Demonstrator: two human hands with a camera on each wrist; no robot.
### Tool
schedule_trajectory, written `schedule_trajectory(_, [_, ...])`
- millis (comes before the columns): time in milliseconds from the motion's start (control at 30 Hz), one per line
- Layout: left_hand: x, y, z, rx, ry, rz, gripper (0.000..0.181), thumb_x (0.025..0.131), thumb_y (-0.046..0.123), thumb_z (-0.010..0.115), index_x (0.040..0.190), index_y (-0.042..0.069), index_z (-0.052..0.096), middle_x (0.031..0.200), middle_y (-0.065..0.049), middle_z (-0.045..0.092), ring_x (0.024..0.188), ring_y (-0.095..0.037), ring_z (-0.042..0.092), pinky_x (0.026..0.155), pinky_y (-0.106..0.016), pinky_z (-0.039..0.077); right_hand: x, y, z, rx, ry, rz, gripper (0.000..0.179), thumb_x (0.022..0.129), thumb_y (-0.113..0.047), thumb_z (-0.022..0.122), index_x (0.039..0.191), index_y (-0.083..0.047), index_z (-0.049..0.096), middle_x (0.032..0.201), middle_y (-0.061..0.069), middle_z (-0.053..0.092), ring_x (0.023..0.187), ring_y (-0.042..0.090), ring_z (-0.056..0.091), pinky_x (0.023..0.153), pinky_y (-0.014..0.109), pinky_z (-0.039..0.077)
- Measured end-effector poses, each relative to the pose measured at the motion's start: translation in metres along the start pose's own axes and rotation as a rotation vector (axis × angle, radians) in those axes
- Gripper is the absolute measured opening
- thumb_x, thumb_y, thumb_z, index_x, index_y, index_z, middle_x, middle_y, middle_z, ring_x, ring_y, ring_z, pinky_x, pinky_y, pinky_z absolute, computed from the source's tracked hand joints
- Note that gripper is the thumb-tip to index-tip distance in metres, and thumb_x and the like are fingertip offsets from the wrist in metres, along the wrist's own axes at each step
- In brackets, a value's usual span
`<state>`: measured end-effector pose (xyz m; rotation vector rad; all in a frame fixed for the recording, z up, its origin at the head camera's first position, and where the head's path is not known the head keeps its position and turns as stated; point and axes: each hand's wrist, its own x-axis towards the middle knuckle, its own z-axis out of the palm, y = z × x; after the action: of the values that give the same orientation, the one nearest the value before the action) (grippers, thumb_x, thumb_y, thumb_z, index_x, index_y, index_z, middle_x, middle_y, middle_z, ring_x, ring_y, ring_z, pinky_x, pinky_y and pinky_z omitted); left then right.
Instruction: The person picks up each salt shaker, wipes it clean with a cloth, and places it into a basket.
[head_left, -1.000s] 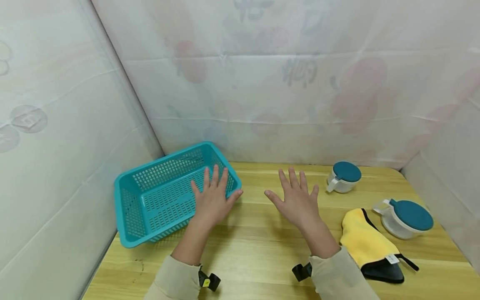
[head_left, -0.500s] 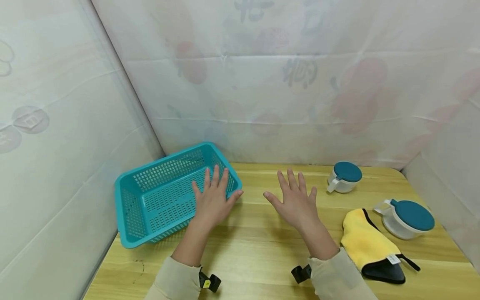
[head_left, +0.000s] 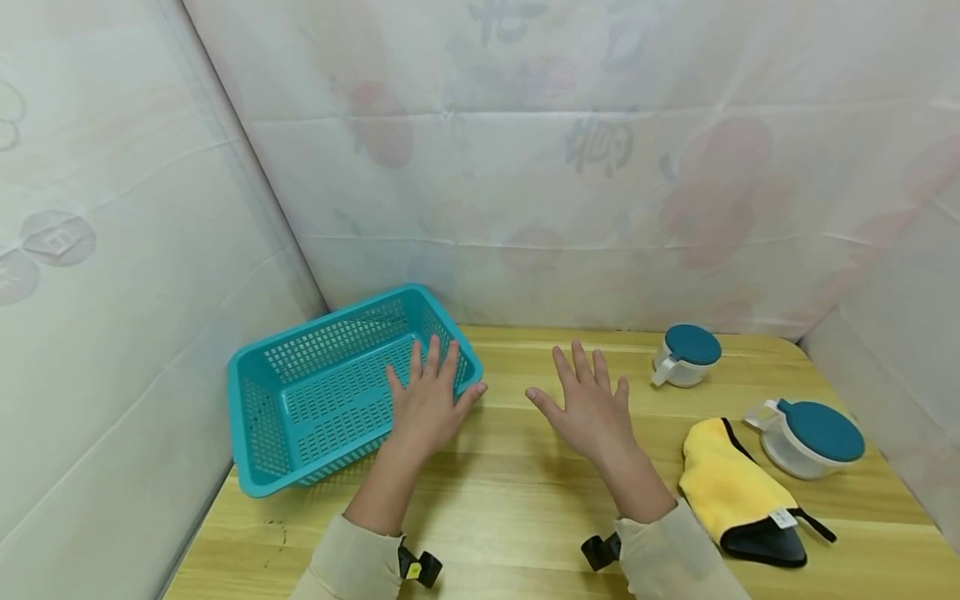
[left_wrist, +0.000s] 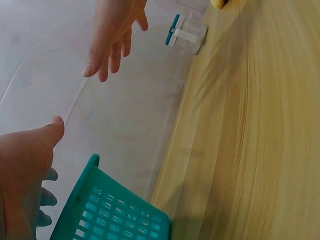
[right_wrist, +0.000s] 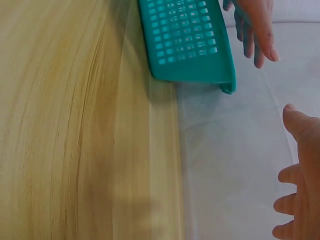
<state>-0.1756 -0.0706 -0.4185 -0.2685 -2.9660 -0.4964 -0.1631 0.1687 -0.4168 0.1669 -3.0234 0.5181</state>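
Note:
My left hand [head_left: 426, 408] is held with its fingers spread, overlapping the near right corner of a teal plastic basket [head_left: 258, 487] in the head view. The wrist views show it raised above the table, holding nothing. To its right, my right hand [head_left: 596, 412] also hovers palm down over the table, fingers spread and nothing in its grasp. Right of that hand lies a yellow cloth [head_left: 731, 479] with black edging, a dark patch and a white tag. Two clear cups with blue lids stand beyond: a smaller cup [head_left: 686, 357] at the back and a larger cup [head_left: 813, 437] near the right edge.
A wooden table [head_left: 495, 517] carries everything. Pale printed cloth [head_left: 480, 183] hangs as walls behind and on both sides. The basket stands at the back left, close to the left wall. Black straps with camera mounts [head_left: 420, 567] sit at both cuffs.
My right hand has shifted slightly left, and the left hand has barely moved. The basket, cups and yellow cloth stay where they were.

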Motion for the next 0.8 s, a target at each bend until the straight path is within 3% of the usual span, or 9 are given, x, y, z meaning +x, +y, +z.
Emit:
schedule_trajectory(500, [-0.002,-0.003,-0.002,-0.035,0.001,-0.002,0.081,0.095,0.067,0.042,0.158,0.022,0.020,0.165,-0.007,0.008,0.152,-0.032,-0.006,0.112,-0.073,0.002,-0.001,0.000,0.002,0.000,-0.013,0.001,0.089,0.092,-0.075,0.037,0.158,-0.018,0.021,0.165,0.014,0.009,0.150,0.043,0.003,0.107,0.078,0.010])
schedule_trajectory(700, [-0.007,-0.014,-0.010,-0.057,-0.004,-0.014,0.080,0.096,0.066,0.040,0.159,0.024,0.015,0.166,-0.007,0.006,0.152,-0.031,-0.005,0.112,-0.073,0.001,-0.002,0.001,0.006,0.023,0.001,-0.041,0.086,0.093,-0.073,0.038,0.158,-0.019,0.022,0.165,0.014,0.013,0.150,0.043,0.008,0.108,0.076,0.014])
schedule_trajectory(800, [-0.013,-0.024,-0.018,-0.068,0.024,-0.008,0.078,0.097,0.065,0.039,0.159,0.023,0.016,0.166,-0.009,0.010,0.152,-0.033,0.001,0.112,-0.073,0.005,-0.002,0.001,0.010,0.025,0.033,-0.092,0.084,0.094,-0.071,0.039,0.157,-0.018,0.025,0.164,0.014,0.017,0.148,0.042,0.015,0.108,0.073,0.020])
